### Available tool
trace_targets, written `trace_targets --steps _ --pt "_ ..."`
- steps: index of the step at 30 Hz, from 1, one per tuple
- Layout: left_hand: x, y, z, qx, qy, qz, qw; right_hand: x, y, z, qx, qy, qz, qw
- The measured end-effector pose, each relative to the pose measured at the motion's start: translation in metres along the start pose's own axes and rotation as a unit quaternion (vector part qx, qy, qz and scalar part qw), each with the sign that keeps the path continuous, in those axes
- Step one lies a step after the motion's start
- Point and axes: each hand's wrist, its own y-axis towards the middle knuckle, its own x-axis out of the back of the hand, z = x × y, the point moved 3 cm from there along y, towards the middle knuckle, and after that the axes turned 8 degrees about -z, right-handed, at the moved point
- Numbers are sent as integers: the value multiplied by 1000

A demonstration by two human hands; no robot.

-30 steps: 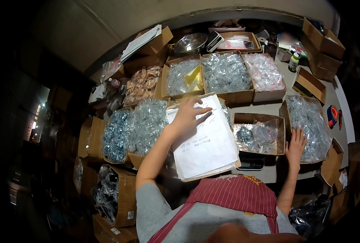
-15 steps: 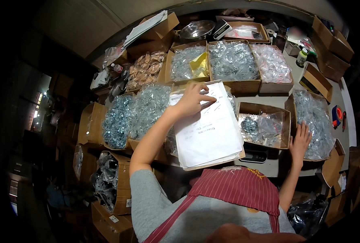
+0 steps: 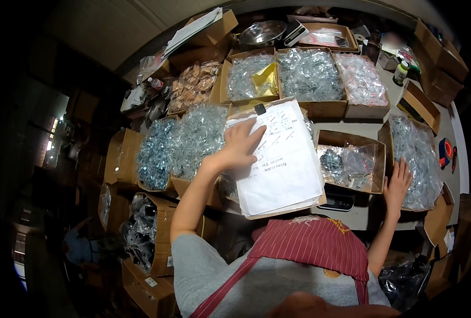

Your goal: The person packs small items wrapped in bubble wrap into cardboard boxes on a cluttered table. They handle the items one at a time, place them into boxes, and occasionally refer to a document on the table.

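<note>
A stack of white paper sheets [image 3: 283,188] on a clipboard with a black clip [image 3: 259,109] lies in front of me. My left hand [image 3: 240,142] rests on the upper left part of the top sheet, its fingers spread over marks and handwriting. My right hand [image 3: 398,184] lies with fingers stretched out at the left edge of an open box of clear-bagged metal parts [image 3: 416,159]. Between the two hands stands a small carton [image 3: 382,185] containing metal parts and clear bags. Neither hand holds anything.
Boxes of bagged metal hardware [image 3: 309,77], copper-coloured pieces [image 3: 194,86] and white-and-red packets [image 3: 361,82] stand behind the clipboard. A dark scale [image 3: 337,202] sits below the small carton. Orange-and-blue tape [image 3: 445,152] lies at the right, a green-white bottle [image 3: 400,73] farther back.
My left hand has slid down and toward me across the sheet, uncovering the black clip. My right hand stays by the box of bagged parts. The view has shifted slightly.
</note>
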Motion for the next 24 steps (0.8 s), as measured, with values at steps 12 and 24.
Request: trace_targets --steps 12,24 --pt "0 -12 1 53 -50 -74 995 6 2 3 -3 2 2 1000" --pt "-41 -104 33 343 -451 -341 750 7 2 3 2 2 3 1000"
